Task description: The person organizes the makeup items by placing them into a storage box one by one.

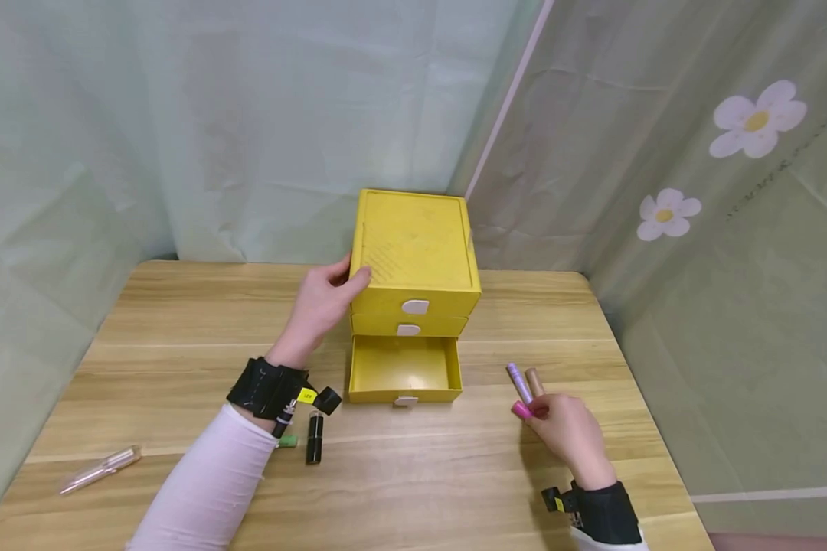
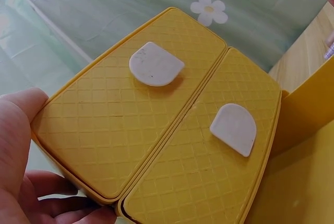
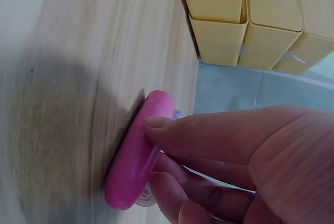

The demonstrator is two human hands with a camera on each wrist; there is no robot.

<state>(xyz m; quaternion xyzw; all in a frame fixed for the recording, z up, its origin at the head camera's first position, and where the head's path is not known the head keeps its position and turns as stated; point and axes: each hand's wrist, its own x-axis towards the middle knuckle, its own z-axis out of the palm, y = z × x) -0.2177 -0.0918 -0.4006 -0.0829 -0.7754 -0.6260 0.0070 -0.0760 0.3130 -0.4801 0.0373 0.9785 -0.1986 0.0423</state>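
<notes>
A yellow drawer box (image 1: 416,237) with white pull tabs stands at the back of the table. Its bottom drawer (image 1: 372,396) is pulled out, while the upper two drawer fronts (image 2: 109,125) are closed. My left hand (image 1: 320,302) grips the box's left side, thumb at the top edge and fingers along the side wall. Over on the right, my right hand (image 1: 570,432) pinches a pink lipstick tube (image 3: 135,156) between thumb and fingers, low over the table. Just beyond it lie a purple tube (image 1: 518,383) and a brown tube (image 1: 534,380), the brown one partly hidden by the hand.
Near my left forearm are a black lipstick tube (image 1: 314,438) and a green tube (image 1: 288,441), partly covered by the wrist strap. A clear pinkish tube (image 1: 101,469) lies at the far left of the wooden table (image 1: 400,490). Curtains (image 1: 303,138) hang behind and beside it.
</notes>
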